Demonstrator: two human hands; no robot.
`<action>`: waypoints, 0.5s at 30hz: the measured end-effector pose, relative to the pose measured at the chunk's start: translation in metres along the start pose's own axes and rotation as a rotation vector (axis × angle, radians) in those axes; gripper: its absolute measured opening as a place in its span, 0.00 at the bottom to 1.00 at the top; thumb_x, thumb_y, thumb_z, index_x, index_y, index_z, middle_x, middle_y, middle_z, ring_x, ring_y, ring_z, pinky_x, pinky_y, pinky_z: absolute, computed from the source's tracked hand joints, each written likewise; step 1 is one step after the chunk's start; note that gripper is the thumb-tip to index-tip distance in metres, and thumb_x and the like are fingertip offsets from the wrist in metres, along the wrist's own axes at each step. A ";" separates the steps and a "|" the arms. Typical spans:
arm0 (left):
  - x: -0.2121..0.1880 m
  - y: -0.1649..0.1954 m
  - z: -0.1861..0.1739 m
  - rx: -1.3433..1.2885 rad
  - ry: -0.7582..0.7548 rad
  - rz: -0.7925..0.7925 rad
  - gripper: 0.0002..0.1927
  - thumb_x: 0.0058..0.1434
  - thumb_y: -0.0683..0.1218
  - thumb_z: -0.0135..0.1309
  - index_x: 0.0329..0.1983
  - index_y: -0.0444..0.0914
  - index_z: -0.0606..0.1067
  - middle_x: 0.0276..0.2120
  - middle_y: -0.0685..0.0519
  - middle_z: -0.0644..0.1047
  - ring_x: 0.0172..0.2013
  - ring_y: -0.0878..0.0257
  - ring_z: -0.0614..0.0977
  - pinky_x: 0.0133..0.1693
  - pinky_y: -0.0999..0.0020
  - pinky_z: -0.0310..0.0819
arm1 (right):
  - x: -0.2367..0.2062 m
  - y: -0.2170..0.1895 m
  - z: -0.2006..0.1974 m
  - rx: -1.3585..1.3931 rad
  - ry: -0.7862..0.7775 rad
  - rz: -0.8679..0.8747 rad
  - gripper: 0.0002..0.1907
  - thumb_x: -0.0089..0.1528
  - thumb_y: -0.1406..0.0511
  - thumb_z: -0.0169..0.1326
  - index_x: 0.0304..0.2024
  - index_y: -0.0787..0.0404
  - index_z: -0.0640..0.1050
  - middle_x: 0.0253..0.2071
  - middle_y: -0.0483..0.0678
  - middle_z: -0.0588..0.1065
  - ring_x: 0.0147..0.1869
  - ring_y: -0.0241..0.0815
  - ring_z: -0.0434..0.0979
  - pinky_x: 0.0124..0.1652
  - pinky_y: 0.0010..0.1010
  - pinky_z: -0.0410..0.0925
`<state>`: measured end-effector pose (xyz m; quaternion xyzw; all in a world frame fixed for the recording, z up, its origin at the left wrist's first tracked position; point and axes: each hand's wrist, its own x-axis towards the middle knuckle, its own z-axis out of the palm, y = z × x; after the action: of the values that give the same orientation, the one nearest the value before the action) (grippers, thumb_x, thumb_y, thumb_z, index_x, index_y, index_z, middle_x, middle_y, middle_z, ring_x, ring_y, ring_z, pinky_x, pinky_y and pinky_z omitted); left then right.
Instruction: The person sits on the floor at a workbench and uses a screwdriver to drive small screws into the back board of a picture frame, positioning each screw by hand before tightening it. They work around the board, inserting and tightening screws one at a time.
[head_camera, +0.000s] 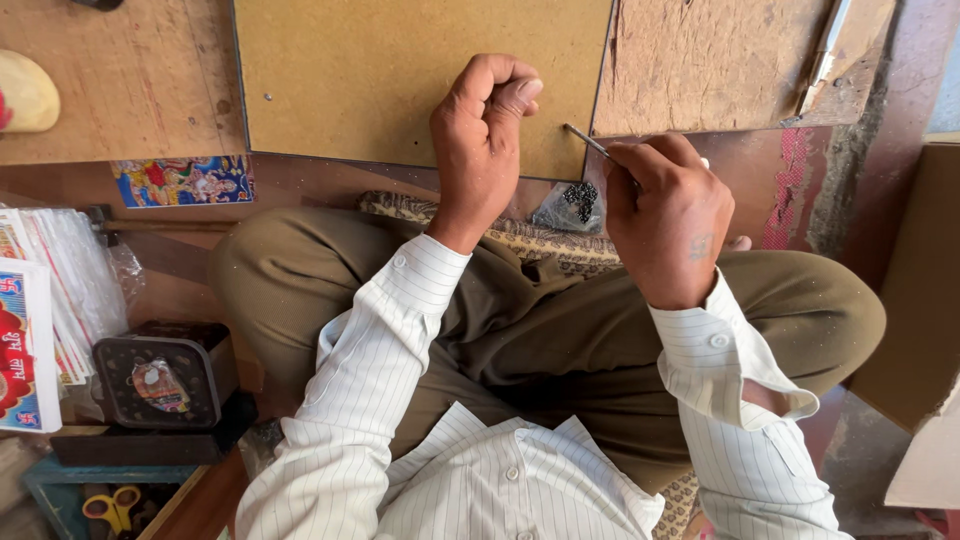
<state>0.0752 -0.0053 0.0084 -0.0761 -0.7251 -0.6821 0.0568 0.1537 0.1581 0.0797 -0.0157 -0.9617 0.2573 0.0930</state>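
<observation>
Posture: person sits cross-legged on the floor, white striped sleeves and olive trousers (560, 330) in view from above.
Left hand (480, 125): curled into a loose fist over the board, thumb pressed on the bent forefinger; whether something small is pinched inside, I cannot tell.
Right hand (665, 215): fingers closed together on a thin metal tool (585, 141), whose free tip points up and left toward the board's lower edge.
Tool: slim, stiff, shiny rod; probably light and a little slippery, best held close to the tip between thumb and forefinger, as it is now.
Board (400, 70): flat, mustard-brown fibreboard sheet with a matte, faintly grainy face and a dark thin rim; rigid, lying in front of the knees.
Small dark bits (580, 198): cluster of tiny black pieces in a clear plastic bag, between the two hands, resting on a patterned cloth (540, 240); light, loose, easily scattered.
Rough plank (700, 60): worn, scuffed wood to the right of the board.
Black box (165, 375): square, glossy, at the left, beside stacked printed papers (50, 300).
Scissors (110, 505): yellow-handled, lower left.
</observation>
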 end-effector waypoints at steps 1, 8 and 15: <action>0.000 0.002 0.001 0.002 -0.002 -0.007 0.02 0.73 0.39 0.54 0.42 0.35 0.75 0.34 0.56 0.79 0.34 0.70 0.79 0.40 0.75 0.78 | 0.000 -0.002 0.000 -0.013 -0.002 0.005 0.06 0.65 0.70 0.62 0.44 0.58 0.84 0.41 0.49 0.79 0.38 0.52 0.79 0.38 0.39 0.71; -0.003 0.006 0.003 0.001 0.004 0.007 0.02 0.73 0.38 0.56 0.43 0.35 0.74 0.35 0.56 0.78 0.35 0.71 0.77 0.40 0.75 0.76 | -0.008 -0.016 0.004 -0.169 -0.012 -0.010 0.03 0.66 0.71 0.63 0.42 0.59 0.82 0.39 0.50 0.78 0.35 0.52 0.78 0.35 0.39 0.69; -0.002 0.004 0.003 0.055 -0.009 0.049 0.02 0.72 0.39 0.56 0.43 0.36 0.74 0.37 0.55 0.79 0.38 0.68 0.80 0.43 0.73 0.77 | 0.002 0.017 0.006 0.975 -0.331 0.658 0.05 0.64 0.73 0.62 0.43 0.69 0.83 0.29 0.46 0.78 0.26 0.30 0.73 0.27 0.22 0.65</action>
<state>0.0778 -0.0024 0.0116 -0.0952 -0.7418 -0.6599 0.0725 0.1501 0.1698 0.0663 -0.2273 -0.6797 0.6821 -0.1455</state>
